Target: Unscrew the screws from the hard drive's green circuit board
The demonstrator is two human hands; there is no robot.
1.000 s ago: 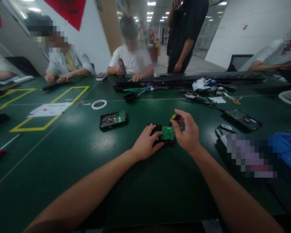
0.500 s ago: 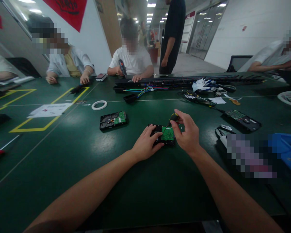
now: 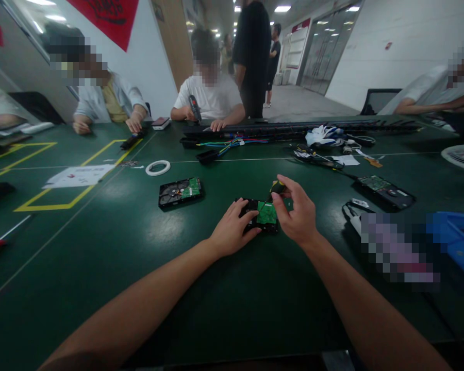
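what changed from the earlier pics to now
The screwdriver in the right hand shows less yellow, so its handle has apparently turned. The standing person moved left in view; the dark tool by a co-worker's hand moved right. The left hand stays on the drive, and the other two drives lie as before.
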